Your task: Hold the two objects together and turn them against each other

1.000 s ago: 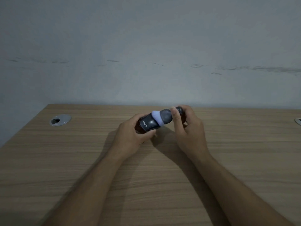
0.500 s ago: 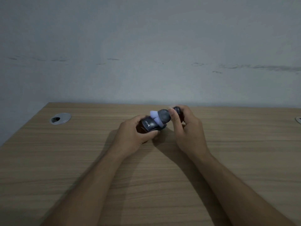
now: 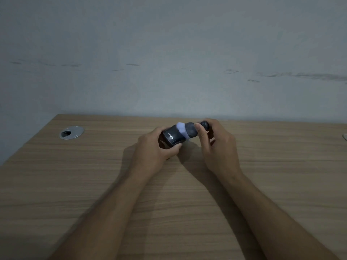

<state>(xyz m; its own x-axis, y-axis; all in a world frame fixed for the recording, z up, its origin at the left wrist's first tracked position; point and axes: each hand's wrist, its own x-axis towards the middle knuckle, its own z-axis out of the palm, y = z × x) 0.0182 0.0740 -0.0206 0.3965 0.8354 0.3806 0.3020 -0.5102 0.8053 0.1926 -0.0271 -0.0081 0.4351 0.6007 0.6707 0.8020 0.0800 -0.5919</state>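
- Left hand [image 3: 153, 147] grips the dark bottle [image 3: 173, 136] round its body, fingers behind and thumb in front, just under the white lettering on the label.
- Bottle lies tilted, base toward the left hand, top end pointing right and slightly up; held above the desk [image 3: 93, 184], not resting on it as far as I can tell.
- Bottle sits well right of the metal cable hole cover [image 3: 71, 132], near the desk's back edge, roughly mid-width.
- Pale lilac band [image 3: 181, 129] wraps the bottle right next to the label; a grey rounded part [image 3: 191, 129] follows it toward the right.
- Right hand [image 3: 217, 147] is curled round the top end: thumb presses on the grey rounded part, fingers wrap behind a small dark knob [image 3: 205, 124] at the tip.
- Both hands thus hold the same bottle, one at each end, nearly touching.
- Both forearms come up from the bottom edge, bare, over the wood-grain desk.
- Cable hole cover is on the desk's left, well apart from the hands.
- Grey wall [image 3: 169, 53] behind the desk, w/ faint dark scuff marks.
- Sliver of another round thing at the desk's far right edge [image 3: 345, 136]; can't tell what it is.
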